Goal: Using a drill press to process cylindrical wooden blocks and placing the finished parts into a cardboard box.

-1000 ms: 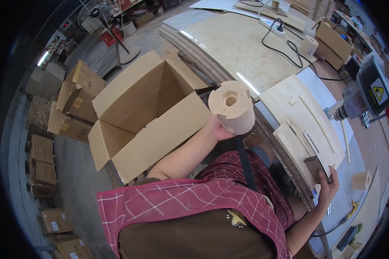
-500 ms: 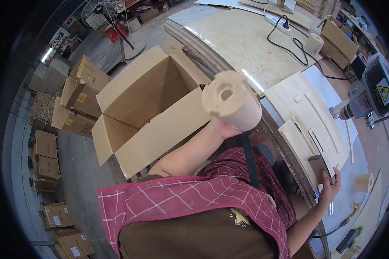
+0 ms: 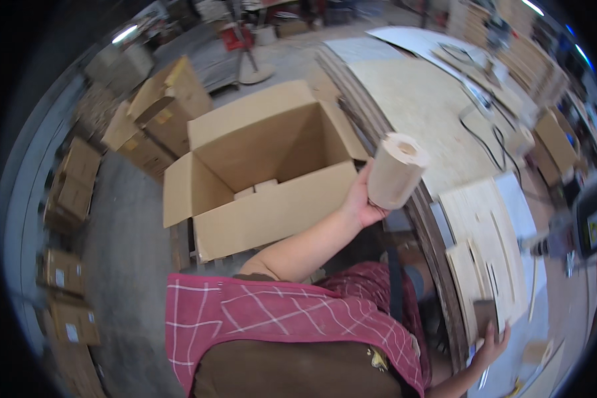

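My left hand [image 3: 365,201] is closed around a pale wooden cylinder [image 3: 395,176], which has a hole in its top face. It is held up, slightly tilted, between the open cardboard box [image 3: 272,222] and the workbench. A few small pale blocks [image 3: 256,188] show inside that box. At the lower right, my right hand [image 3: 492,345] has its fingers on the end of a brown flat block [image 3: 485,317] at the wooden board [image 3: 479,205]. Blur hides how firmly the fingers grip it.
A drill-like machine [image 3: 577,225] stands at the right rim. Black cable [image 3: 489,149] lies across the bench top [image 3: 411,93], near another pale cylinder [image 3: 519,140]. More cartons stand on the left floor [image 3: 123,265], and an open carton [image 3: 552,149] sits at the far right.
The view has swung, shifting the scene. The cylinder in my left hand has tipped more upright and sits closer to the bench edge. My right hand stays at the brown block.
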`<state>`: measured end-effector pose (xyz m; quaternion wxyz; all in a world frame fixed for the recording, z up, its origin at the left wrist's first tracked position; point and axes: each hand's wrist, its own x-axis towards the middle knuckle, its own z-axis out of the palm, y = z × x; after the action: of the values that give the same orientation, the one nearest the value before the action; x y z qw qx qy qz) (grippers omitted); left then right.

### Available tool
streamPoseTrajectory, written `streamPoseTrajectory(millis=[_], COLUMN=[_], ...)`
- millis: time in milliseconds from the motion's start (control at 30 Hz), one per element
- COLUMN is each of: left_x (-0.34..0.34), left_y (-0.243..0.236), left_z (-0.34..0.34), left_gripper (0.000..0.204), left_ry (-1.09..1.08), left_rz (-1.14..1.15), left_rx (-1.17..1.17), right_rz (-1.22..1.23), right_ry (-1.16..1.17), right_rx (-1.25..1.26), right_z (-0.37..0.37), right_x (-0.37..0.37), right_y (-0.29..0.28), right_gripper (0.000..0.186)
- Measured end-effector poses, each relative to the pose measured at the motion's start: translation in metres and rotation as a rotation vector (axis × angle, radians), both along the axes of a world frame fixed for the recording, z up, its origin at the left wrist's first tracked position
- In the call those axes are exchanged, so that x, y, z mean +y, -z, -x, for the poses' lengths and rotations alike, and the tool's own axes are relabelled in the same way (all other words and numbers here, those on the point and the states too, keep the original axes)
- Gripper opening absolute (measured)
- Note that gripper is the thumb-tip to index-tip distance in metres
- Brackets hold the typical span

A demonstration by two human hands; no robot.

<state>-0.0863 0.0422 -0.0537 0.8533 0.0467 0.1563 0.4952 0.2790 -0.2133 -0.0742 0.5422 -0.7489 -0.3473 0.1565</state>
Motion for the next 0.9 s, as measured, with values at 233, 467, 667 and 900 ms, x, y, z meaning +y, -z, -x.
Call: streamPoseTrajectory(millis=[233, 467, 667, 900], left_x=[0.023, 0.033, 0.027, 0.027], left_y=[0.008, 0.034, 0.046, 0.045], left_z=[0.085, 0.194, 0.254, 0.306], left_gripper=[0.037, 0.062, 0.051, 0.052], left_ry=[-0.378, -0.83, -0.796, -0.698], left_rz=[-0.024, 0.09, 0.182, 0.3], left_rx=[0.379, 0.997, 1.343, 1.556], right_rz=[0.159, 0.164, 0.086, 0.261], right_ry=[0.055, 0.083, 0.074, 0.113], right_rx=[0.038, -0.041, 0.045, -0.093], right_z=[0.02, 0.02, 0.009, 0.03], right_x=[0.004, 0.004, 0.001, 0.012], right_y=[-0.032, -0.035, -0.023, -0.05], right_gripper=[0.056, 0.057, 0.057, 0.059])
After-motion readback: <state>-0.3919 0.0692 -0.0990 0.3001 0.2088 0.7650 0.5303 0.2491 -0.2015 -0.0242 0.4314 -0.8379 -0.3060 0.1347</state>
